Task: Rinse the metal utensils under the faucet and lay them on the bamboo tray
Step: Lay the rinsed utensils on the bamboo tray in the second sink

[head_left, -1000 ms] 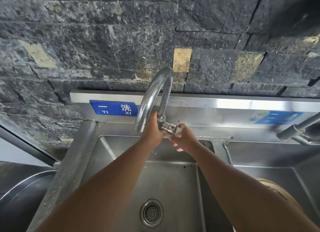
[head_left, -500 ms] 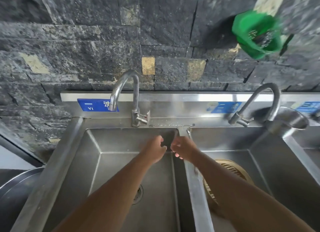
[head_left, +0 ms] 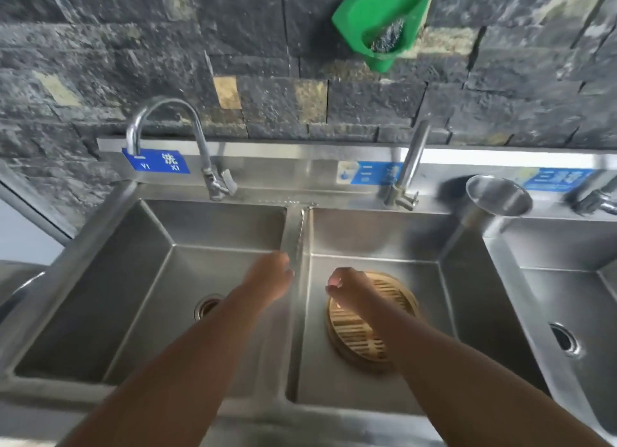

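Observation:
A round bamboo tray lies on the floor of the middle basin. My right hand hovers over the tray's near-left rim with its fingers pinched together. My left hand is a loose fist above the divider between the left and middle basins. No metal utensil can be made out in either hand or on the tray. The curved faucet stands behind the left basin, and no water runs from it.
The left basin has a round drain. A second faucet stands behind the middle basin. A steel cup sits on the back ledge, and a green holder with steel wool hangs on the stone wall. A third basin lies to the right.
Both hands left the faucet and its handle and came toward me. The view swung right, so the right hand now hangs over the bamboo tray and the left over the divider.

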Demonstrator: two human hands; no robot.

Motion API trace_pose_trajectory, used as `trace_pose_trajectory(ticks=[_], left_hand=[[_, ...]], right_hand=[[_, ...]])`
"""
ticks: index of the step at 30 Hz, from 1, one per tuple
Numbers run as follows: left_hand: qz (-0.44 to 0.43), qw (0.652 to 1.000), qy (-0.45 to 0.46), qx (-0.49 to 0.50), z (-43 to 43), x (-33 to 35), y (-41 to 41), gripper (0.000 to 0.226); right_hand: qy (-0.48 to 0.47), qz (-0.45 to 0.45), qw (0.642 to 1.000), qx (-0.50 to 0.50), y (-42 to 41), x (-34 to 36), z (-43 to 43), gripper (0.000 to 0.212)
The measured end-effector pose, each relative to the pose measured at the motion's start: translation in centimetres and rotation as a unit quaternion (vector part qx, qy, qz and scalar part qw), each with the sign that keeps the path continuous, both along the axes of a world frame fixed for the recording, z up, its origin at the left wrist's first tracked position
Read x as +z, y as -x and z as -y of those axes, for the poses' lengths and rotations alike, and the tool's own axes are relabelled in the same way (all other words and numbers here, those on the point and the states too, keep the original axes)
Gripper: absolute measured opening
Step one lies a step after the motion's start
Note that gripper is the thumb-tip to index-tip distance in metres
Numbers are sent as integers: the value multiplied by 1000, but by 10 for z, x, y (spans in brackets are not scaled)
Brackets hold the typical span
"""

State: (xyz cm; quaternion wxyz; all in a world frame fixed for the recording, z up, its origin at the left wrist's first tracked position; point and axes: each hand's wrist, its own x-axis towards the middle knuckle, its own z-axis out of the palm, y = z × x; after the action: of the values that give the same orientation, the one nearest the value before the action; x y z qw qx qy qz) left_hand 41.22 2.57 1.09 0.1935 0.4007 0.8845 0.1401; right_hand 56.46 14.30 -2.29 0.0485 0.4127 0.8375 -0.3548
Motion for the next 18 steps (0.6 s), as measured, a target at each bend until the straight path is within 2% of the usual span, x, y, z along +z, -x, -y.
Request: trace_pose_trajectory(ticks=[7,18], left_hand=[[-14,999,41,22,5,-14,-42,22],[-21,999,37,34,19,-44,-44,43]], right_hand=[[-24,10,1000,15,-36,-10,-12,29],[-26,18,999,39,-41,-22,-15,25]])
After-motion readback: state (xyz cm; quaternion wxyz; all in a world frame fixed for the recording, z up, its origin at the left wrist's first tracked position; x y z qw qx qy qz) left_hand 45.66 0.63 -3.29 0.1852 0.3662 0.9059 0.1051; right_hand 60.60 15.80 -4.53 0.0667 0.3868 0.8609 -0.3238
